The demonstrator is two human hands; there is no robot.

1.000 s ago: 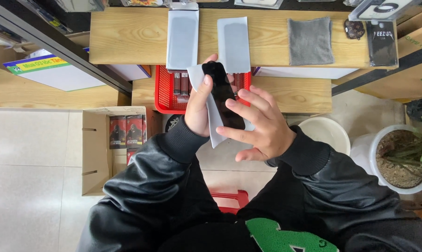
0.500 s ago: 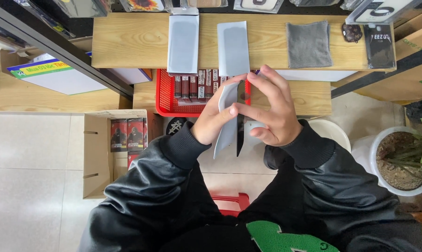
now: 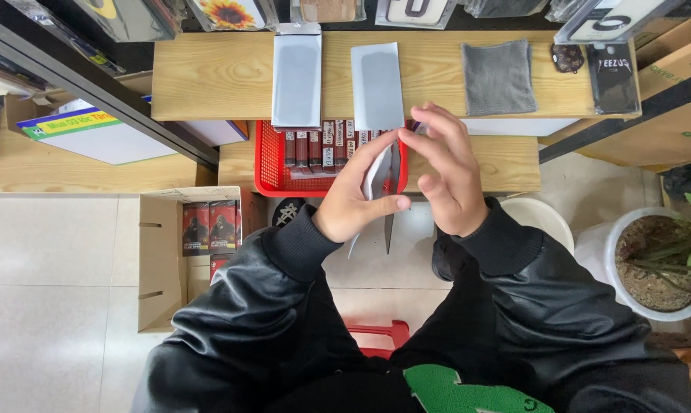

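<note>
The left hand (image 3: 354, 205) pinches a thin white sleeve (image 3: 377, 172); the right hand (image 3: 448, 174) grips a black phone (image 3: 391, 200) edge-on. Slim, smooth, probably slippery: best gripped by its long edges.

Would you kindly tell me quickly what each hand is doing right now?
Left hand: closed on the thin dark phone and pale film sheet, held edge-on.
Right hand: fingers spread, touching the phone's upper end; a firm grip cannot be told.
</note>
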